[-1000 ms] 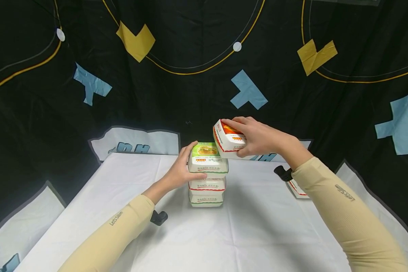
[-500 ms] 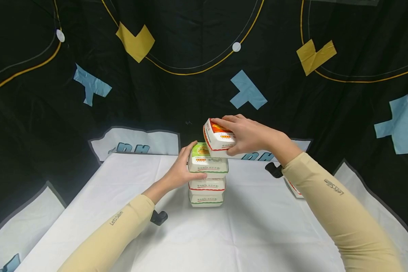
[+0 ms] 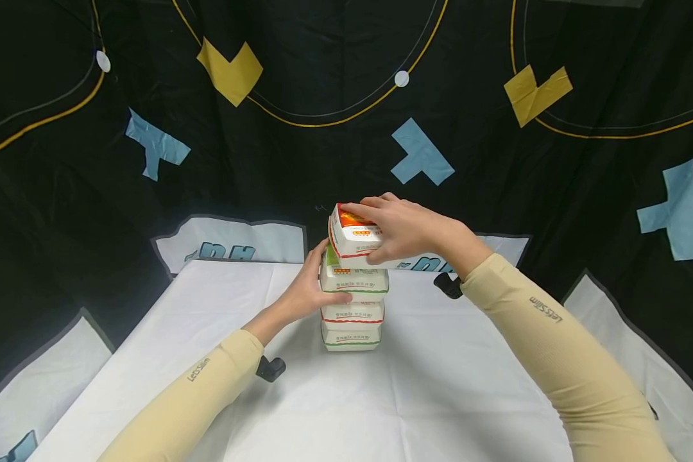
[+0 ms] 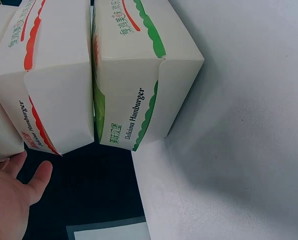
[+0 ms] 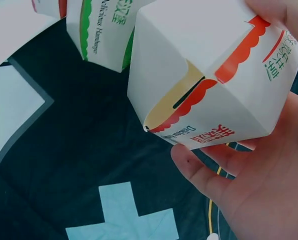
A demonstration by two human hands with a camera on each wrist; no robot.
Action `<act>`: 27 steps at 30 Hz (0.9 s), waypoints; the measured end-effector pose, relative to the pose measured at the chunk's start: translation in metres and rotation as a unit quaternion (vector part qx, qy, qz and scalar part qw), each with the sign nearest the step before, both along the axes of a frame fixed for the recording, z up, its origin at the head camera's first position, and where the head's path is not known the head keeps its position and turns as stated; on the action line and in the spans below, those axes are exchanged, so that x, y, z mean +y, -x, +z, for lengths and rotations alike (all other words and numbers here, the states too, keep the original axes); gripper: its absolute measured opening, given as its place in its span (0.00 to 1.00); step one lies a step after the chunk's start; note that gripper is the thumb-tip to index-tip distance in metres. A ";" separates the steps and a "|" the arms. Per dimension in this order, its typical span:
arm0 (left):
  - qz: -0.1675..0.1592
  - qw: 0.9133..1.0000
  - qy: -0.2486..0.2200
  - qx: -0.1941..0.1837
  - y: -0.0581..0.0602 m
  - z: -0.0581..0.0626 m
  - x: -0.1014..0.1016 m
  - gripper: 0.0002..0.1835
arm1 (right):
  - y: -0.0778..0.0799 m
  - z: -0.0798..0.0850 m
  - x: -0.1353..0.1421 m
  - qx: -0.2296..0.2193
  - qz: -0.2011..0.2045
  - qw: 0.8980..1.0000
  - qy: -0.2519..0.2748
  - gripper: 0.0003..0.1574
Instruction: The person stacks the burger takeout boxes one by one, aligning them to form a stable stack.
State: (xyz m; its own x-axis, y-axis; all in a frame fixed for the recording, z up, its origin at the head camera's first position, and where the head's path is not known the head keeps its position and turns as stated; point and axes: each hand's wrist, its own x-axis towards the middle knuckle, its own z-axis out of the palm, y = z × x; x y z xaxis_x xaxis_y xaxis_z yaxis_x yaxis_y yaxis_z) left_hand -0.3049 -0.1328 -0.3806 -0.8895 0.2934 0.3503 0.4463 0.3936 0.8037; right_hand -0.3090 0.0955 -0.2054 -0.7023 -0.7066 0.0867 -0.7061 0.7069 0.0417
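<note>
Three hamburger boxes stand stacked on the white table. The bottom box point(image 3: 352, 337) has green trim, the middle box point(image 3: 352, 313) red trim, and the top green-trimmed box point(image 3: 358, 282) a green lid. My left hand point(image 3: 300, 292) grips that top box from its left side, thumb across the front. Above it, my right hand point(image 3: 411, 226) holds a red-topped hamburger box point(image 3: 352, 241) with the thumb in front and fingers over the lid. This box overlaps the green lid; whether they touch I cannot tell. In the right wrist view the red-trimmed box point(image 5: 189, 45) looks tilted.
The white-covered table point(image 3: 439, 372) extends around the stack. Behind it hangs a black curtain point(image 3: 323, 167) with blue and yellow tape pieces. Black wrist mounts point(image 3: 271, 369) stick out below both wrists.
My right hand has carried the red-topped box leftward, from the stack's right side to over it. My left hand stays put. The box at far right is now hidden behind my right arm.
</note>
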 end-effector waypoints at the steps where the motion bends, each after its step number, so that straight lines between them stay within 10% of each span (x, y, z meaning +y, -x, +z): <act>1: 0.000 1.000 -0.001 -0.001 0.000 0.000 0.000 0.62 | 0.000 0.000 -0.001 0.000 -0.001 1.000 -0.002 0.59; 13: -0.031 0.999 -0.022 -0.003 0.001 0.002 0.000 0.62 | -0.001 -0.004 -0.016 0.008 -0.004 1.000 -0.019 0.57; 20: -0.048 0.998 -0.033 -0.013 -0.023 0.027 0.004 0.59 | -0.001 -0.006 -0.018 0.007 -0.020 0.999 -0.033 0.58; 27: -0.049 0.998 -0.034 -0.007 -0.005 0.008 0.001 0.63 | -0.001 -0.008 -0.020 -0.005 -0.027 0.999 -0.036 0.57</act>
